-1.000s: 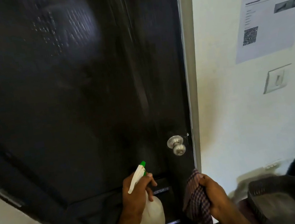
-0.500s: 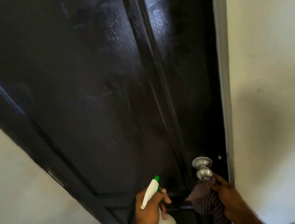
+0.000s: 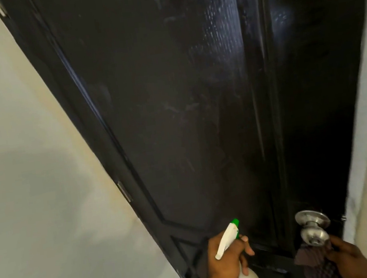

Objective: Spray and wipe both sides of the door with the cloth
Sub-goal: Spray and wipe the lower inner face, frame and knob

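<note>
Pale wall (image 3: 27,160) flanks dark door (image 3: 171,93) (streaky, seemingly droplet-speckled); left hand (image 3: 226,264) grips sprayer (image 3: 229,238), right hand (image 3: 350,256) clutches cloth (image 3: 313,262).

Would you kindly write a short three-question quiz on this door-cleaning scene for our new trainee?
1. True or false: the left hand grips the white plastic spray bottle with the green nozzle.
2. What does the right hand hold? A) dark checked cloth B) yellow sponge C) paper towel
3. Fill in: droplets glisten on the dark wooden door high above the round silver metal ____.

Key:
1. True.
2. A, the dark checked cloth.
3. Knob: the round silver metal knob.
</note>
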A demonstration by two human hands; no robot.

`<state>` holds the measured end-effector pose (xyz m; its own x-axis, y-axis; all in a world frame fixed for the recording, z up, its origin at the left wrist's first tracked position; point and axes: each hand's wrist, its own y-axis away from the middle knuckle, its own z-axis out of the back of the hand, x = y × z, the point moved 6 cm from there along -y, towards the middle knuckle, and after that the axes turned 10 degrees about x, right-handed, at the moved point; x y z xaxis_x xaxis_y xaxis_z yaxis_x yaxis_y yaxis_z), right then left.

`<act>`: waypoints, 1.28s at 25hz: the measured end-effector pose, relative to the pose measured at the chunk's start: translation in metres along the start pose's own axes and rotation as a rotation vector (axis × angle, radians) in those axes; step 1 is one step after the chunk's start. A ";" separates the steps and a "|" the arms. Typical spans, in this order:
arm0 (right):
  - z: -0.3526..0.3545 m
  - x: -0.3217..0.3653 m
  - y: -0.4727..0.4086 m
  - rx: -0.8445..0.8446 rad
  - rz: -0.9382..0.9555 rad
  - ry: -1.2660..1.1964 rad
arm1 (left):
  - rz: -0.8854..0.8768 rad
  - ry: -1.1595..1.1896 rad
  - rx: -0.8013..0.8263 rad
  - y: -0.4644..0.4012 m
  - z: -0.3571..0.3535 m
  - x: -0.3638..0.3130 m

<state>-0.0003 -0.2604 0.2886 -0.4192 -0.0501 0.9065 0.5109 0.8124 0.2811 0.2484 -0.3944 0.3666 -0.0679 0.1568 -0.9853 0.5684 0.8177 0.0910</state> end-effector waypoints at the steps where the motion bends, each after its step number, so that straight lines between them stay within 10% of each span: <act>1: -0.002 -0.009 0.009 -0.023 -0.015 -0.009 | 0.017 0.003 0.014 0.005 0.000 -0.001; 19: -0.130 -0.149 0.226 -0.566 0.086 -0.215 | 0.138 -0.104 0.533 0.121 0.070 0.036; 32: -0.168 -0.227 0.343 -0.623 0.045 -0.428 | 0.241 -0.194 0.438 0.243 0.135 0.058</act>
<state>0.3963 -0.0681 0.2323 -0.5774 0.3085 0.7559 0.8110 0.3234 0.4875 0.4933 -0.2609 0.3121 0.2362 0.1725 -0.9563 0.8410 0.4568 0.2901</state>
